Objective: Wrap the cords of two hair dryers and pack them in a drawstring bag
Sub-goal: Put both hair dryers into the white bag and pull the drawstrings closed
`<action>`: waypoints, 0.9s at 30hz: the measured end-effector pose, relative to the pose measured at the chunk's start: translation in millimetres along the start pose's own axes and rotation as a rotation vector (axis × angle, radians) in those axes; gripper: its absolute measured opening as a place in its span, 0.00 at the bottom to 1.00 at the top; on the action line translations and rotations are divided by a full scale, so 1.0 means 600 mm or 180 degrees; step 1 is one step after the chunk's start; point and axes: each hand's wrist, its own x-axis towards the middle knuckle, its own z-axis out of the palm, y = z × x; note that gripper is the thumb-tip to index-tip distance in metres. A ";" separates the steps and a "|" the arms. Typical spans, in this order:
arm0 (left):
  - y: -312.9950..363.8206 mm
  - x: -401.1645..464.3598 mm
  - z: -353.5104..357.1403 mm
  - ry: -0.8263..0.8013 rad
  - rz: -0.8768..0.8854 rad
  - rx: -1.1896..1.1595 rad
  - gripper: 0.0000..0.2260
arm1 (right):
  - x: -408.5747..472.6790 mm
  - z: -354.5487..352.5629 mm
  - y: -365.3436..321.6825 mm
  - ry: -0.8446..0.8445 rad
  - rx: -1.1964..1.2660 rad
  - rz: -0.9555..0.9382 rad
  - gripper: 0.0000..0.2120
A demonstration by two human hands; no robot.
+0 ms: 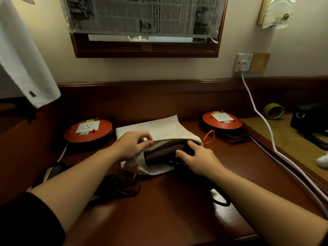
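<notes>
We see a cream drawstring bag (156,126) lying flat on the dark wooden desk (168,210), its mouth turned toward us and its orange drawstring (209,137) looping out at the right corner. Our left hand (132,145) pinches the upper lip of the bag's opening between thumb and curled fingers, lifting it. Our right hand (197,159) lies just beside it, fingers spread and laid over the rear end of a dark hair dryer (163,153), whose barrel sits in the mouth of the bag, between the two hands; whether the thumb hooks round it we cannot tell. The dryer's black cord (218,197) trails out under our right forearm toward the desk's near edge.

A second black hair dryer (55,170) (mostly hidden by our left forearm) lies on the desk to the left, with its cord (122,187) bunched just below the bag.

Two orange cable reels (88,133) flank the bag, one on each side, each with a white socket plate on top. A white cable (257,110) runs from a wall socket (244,63) down along the desk's right edge. Newspaper (142,15) covers a framed mirror above.
</notes>
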 end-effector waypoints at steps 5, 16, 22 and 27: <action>0.044 -0.001 0.014 -0.0288 0.0212 0.0131 0.03 | 0.023 0.039 -0.036 0.0133 0.0356 0.0031 0.29; 0.023 -0.060 0.008 -0.0312 -0.0187 0.0424 0.12 | 0.000 -0.026 0.052 0.1011 -0.0698 -0.0478 0.19; 0.021 -0.088 0.019 -0.0406 -0.1571 0.2057 0.31 | 0.044 -0.020 0.060 0.0239 -0.1549 -0.0588 0.07; 0.003 -0.092 -0.015 -0.1029 -0.1915 0.1985 0.18 | 0.042 -0.057 0.069 0.0134 -0.2108 -0.0180 0.07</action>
